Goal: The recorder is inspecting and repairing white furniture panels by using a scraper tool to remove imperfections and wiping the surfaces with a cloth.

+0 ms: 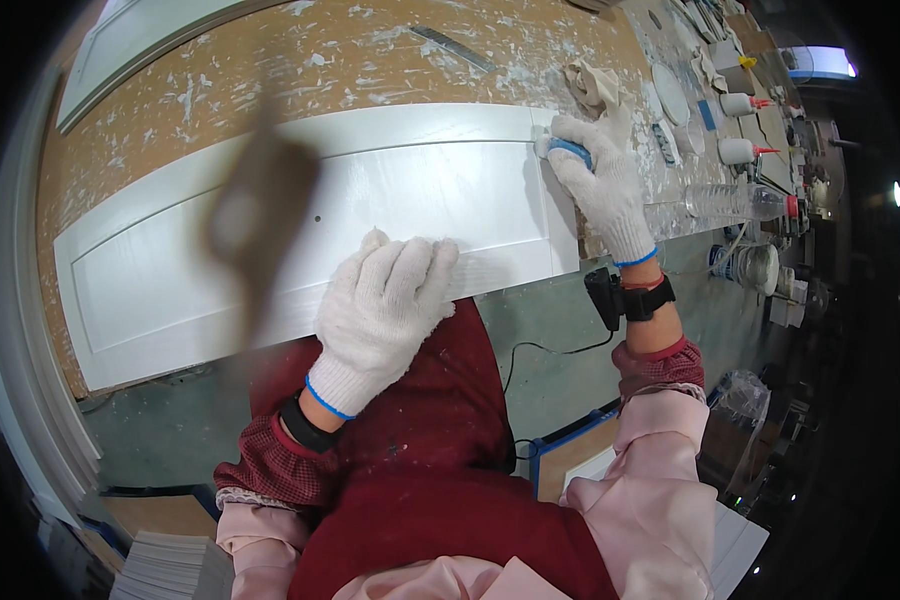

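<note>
A gloved right hand (pixel 602 185) presses a blue pad (pixel 570 150) at the white door panel's (pixel 270 250) far right corner, while the left hand (pixel 380 305) rests flat, open and empty, on its near edge.

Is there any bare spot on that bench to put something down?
Yes: the paint-flecked bench top beyond the white door panel, and the panel's left half. Crowded at the right end, past the right hand: glue bottles, rag, clear bottle.

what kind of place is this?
Likely a woodworking or furniture-finishing workshop. A white-painted panelled door lies on a paint-splattered brown workbench; white squeeze bottles with red nozzles line the bench's far end. The gloved right hand presses a small blue pad to the door.
</note>
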Available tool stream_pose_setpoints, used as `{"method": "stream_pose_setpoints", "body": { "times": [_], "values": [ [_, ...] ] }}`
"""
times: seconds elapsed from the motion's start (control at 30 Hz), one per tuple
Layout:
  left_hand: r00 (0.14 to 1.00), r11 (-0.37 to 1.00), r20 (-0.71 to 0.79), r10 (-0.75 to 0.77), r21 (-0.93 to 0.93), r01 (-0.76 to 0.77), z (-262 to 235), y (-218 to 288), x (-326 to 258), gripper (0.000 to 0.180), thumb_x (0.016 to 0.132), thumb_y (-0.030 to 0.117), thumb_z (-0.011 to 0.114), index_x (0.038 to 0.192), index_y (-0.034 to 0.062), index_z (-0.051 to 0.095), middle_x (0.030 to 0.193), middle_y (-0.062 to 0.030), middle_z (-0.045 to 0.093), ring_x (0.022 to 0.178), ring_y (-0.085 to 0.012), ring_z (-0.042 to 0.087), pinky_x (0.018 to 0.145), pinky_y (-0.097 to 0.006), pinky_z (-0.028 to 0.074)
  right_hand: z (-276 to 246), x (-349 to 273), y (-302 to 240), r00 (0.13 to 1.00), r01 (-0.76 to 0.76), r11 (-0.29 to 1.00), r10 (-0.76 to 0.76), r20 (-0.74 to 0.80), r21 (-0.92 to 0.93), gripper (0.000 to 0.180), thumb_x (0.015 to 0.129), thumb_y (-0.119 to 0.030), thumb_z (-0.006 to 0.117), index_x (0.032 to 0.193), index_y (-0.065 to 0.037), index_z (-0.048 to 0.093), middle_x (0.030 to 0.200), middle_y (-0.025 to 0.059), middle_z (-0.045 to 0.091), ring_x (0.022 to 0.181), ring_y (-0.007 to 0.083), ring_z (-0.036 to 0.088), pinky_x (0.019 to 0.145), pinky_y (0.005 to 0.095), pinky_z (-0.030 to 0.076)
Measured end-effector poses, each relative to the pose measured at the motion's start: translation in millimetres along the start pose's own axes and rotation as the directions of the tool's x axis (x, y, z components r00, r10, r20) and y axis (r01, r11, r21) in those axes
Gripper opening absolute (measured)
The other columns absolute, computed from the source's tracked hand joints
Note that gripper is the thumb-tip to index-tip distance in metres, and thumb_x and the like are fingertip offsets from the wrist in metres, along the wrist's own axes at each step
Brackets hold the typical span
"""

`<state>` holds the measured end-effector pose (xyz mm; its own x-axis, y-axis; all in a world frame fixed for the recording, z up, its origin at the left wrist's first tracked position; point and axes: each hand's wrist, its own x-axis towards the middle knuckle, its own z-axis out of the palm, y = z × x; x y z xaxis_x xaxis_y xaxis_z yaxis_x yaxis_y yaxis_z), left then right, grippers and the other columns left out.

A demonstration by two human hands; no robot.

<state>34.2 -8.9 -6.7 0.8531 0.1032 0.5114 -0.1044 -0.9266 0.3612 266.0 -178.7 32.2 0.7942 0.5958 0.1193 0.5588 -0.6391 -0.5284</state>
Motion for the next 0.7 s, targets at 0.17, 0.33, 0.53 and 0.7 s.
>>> {"method": "stream_pose_setpoints", "body": {
  "times": [0.17,0.33,0.53,0.7],
  "values": [
    [1.000,1.000,0.012,-0.014,-0.019,0.015,-1,0,0,0.069,0.049,0.024,0.084,0.115,0.0112,0.067,0.111,-0.0027,0.058,0.099,-0.0218,0.060,0.093,-0.042,0.053,-2,-2,-2,0.999,-0.029,0.999,0.028,0.032,0.034,0.035,0.076,-0.026,0.068,0.106,-0.008,0.069,0.107,0.0214,0.053,0.113,0.0370,0.048,0.098,0.0431,0.039],
    [1.000,1.000,0.007,-0.003,-0.018,0.004,0,-1,-1,0.070,0.049,0.024,0.084,0.115,0.0104,0.067,0.111,-0.0034,0.058,0.099,-0.0226,0.060,0.094,-0.043,0.053,-4,-5,-5,0.999,0.021,0.998,-0.020,0.025,-0.055,0.033,0.075,-0.025,0.068,0.103,-0.007,0.070,0.108,0.0224,0.052,0.115,0.0384,0.047,0.100,0.0435,0.037],
    [0.999,1.000,0.027,-0.019,-0.010,0.019,-1,1,0,0.072,0.049,0.024,0.084,0.117,0.0118,0.066,0.112,-0.0021,0.056,0.101,-0.0223,0.058,0.095,-0.042,0.052,-5,-10,-4,0.999,0.000,1.000,0.001,0.032,-0.020,0.033,0.075,-0.025,0.069,0.104,-0.007,0.070,0.112,0.0241,0.052,0.117,0.0401,0.046,0.102,0.0438,0.036],
    [0.999,1.000,0.048,-0.026,0.008,0.026,0,2,0,0.073,0.049,0.025,0.085,0.118,0.0129,0.065,0.112,-0.0015,0.055,0.102,-0.0221,0.057,0.094,-0.041,0.052,-7,-15,-9,0.997,-0.030,0.998,0.034,0.069,-0.055,0.034,0.079,-0.025,0.067,0.108,-0.008,0.068,0.112,0.0236,0.059,0.112,0.0373,0.054,0.098,0.0409,0.043]
  ]
}}
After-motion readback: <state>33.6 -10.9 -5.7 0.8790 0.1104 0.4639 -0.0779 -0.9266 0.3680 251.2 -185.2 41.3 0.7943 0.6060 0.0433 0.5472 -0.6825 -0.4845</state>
